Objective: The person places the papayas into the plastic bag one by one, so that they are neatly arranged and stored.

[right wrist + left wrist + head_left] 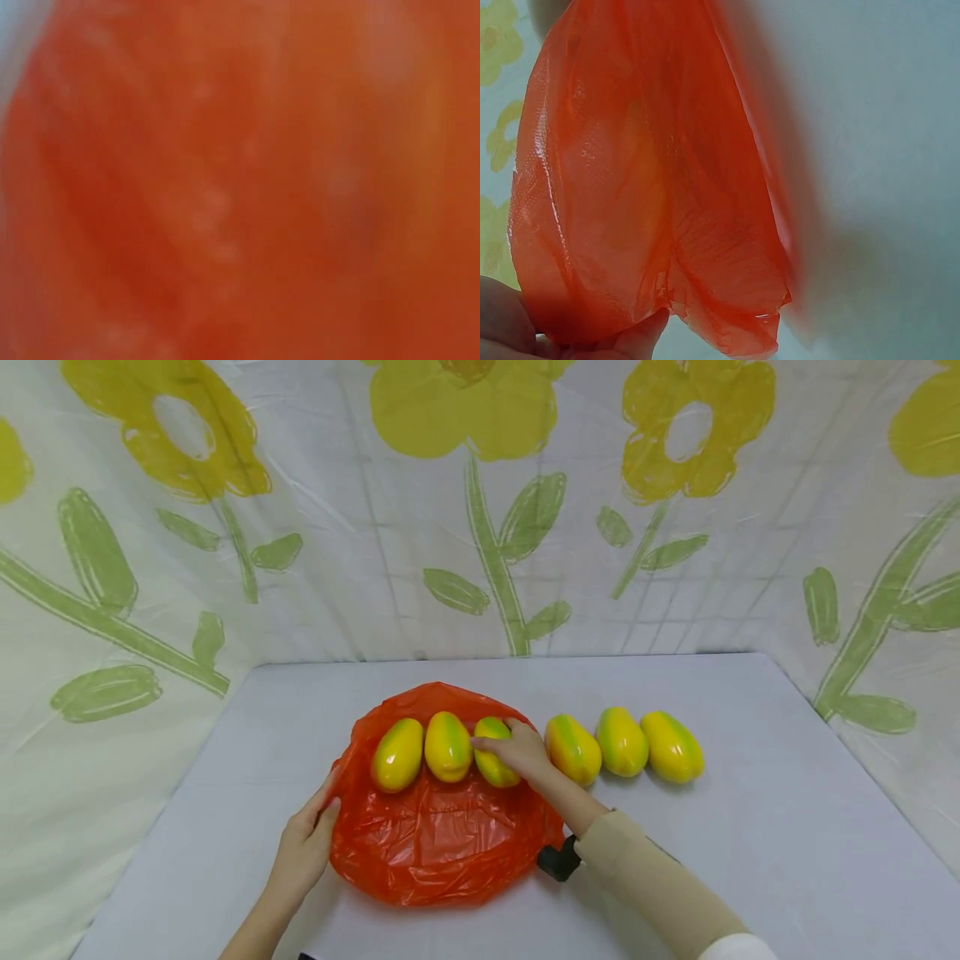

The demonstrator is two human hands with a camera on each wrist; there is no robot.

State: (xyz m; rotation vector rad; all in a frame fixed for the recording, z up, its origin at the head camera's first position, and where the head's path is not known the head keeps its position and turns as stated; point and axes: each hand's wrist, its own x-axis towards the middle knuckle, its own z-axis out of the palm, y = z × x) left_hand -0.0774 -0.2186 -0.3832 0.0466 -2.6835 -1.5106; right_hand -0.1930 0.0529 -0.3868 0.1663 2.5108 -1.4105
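Note:
A red plastic bag (442,860) lies spread with its mouth wide and its inside showing. My left hand (303,839) pinches its left rim; the left wrist view shows fingertips (641,337) on the thin red film. Inside the bag, two yellow-green papayas (397,756) (448,746) lie side by side. Beside them my right hand (517,750) grips a third papaya (495,768) over the bag's right part, partly covering it. The right wrist view is filled by blurred red film (187,187), and the right hand's fingers are hidden there.
Three more papayas (573,750) (622,742) (672,747) stand in a row on the white table (765,827), right of the bag. A black wrist device (558,860) sits beneath the right forearm. A flower-printed curtain (420,527) hangs behind the table.

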